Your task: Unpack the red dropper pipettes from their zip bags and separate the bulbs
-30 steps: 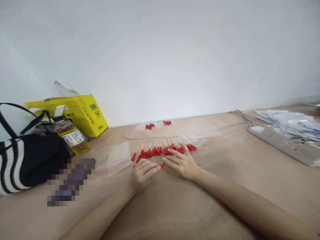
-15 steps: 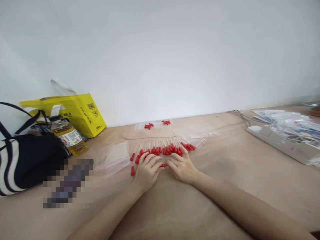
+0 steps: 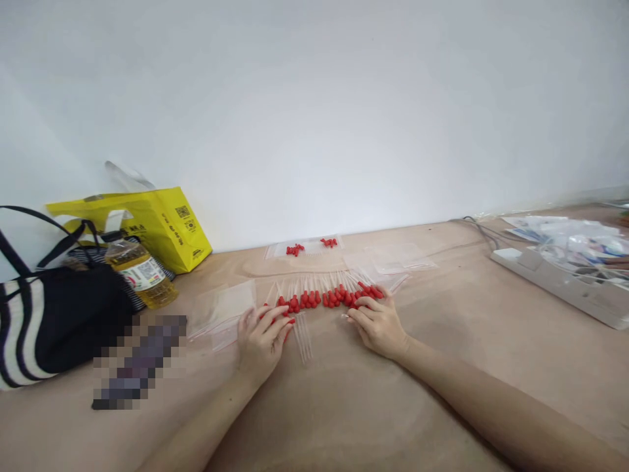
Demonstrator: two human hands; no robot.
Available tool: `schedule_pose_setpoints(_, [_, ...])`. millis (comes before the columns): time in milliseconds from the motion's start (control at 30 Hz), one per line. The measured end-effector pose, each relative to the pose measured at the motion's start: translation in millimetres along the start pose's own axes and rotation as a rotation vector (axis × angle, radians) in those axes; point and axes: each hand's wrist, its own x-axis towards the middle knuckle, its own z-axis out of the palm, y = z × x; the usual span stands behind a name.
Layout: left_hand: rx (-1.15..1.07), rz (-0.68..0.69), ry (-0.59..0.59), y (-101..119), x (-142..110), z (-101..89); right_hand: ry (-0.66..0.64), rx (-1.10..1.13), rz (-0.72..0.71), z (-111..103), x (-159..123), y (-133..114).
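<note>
Droppers point(image 3: 310, 298) in a row, apparently complete; a few tubes point(image 3: 304, 341) seemingly left without bulbs.
Fanned across the table point(image 3: 466, 314), bulbs point(image 3: 335, 298) toward the near side, with the bare-looking tubes just below. Left hand point(image 3: 260, 341) curled at the row's left end, fingertips against a red bulb point(image 3: 291, 321); cannot tell whether pinched or merely touched. Right hand point(image 3: 383, 328) bent over the right end, a clear glint at the fingertips; cannot tell whether anything in the grasp. Red clusters point(image 3: 295, 250) farther back on a clear bag point(image 3: 314, 246), too small to tell whether fitted.
</note>
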Motion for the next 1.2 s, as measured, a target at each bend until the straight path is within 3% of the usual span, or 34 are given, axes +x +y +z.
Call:
schedule_pose_setpoints(133, [-0.193,-0.261,-0.152,-13,5,-4.3,-0.153,0.107,0.121,5,5,-11])
schedule_pose_setpoints(300, [-0.367,-0.637,-0.400,-41,7,-13.2,-0.308,0.421,0.303,8,10,-31])
schedule_pose_setpoints(400, [-0.482,-0.763,-0.503,-51,4,-18.8,-0.328,0.504,0.423,14,16,-41])
schedule_pose_setpoints(500, [-0.561,-0.843,-0.537,-44,2,-21.7,-0.329,0.510,0.500,27,25,-50])
schedule_pose_setpoints(633, [-0.639,-0.825,-0.610,-26,1,-23.1,-0.348,0.473,0.548,46,34,-63])
schedule_pose_setpoints(800, [-0.507,-0.632,-0.657,-22,0,-25.3,-0.294,0.433,0.488,58,37,-72])
schedule_pose_setpoints(1000, [-0.358,-0.527,-0.662,-24,2,-25.4,-0.271,0.420,0.467,60,37,-75])
schedule_pose_setpoints(1200, [-0.392,-0.504,-0.604,-23,4,-21.8,-0.292,0.468,0.513,53,39,-78])
